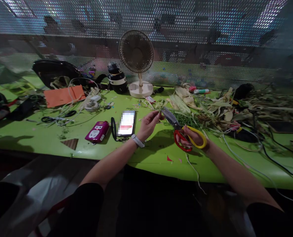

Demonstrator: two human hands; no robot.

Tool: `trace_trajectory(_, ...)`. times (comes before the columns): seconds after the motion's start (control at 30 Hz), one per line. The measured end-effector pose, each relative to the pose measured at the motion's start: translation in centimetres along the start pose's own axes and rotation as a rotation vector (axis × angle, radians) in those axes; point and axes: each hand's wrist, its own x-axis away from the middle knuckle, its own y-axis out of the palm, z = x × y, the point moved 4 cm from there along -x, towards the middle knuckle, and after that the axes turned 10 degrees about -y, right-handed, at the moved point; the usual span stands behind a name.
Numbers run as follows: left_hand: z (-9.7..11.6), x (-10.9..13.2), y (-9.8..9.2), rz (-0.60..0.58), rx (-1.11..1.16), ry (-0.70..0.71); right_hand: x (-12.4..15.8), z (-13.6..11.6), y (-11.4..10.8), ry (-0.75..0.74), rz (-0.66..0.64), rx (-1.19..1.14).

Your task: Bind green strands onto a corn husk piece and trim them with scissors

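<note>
My right hand [185, 136] is closed round the handles of a pair of scissors [172, 118], one handle yellow and the other red. Their blades point up and left toward my left hand [149, 124]. The fingertips of that hand are pinched together near the blade tips, on what looks like a thin green strand; it is too small to make out well. Just behind the blades lies a heap of curly green strands [189, 120]. Pale dried husks [185, 98] lie beyond it.
A phone [126, 123] and a purple power socket block [97, 132] lie left of my hands. Farther back stand a fan [136, 52] and a dark bottle [117, 79]. An orange card [64, 96] lies among cables. More dried leaves and cords cover the right side.
</note>
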Motion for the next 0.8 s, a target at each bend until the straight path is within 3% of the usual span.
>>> trace_trajectory(0.8, -0.61, -0.4, -0.62, 0.063, -0.056, 0.085, 0.05, 0.21, -0.41, 0.0, 0.026, 0.058)
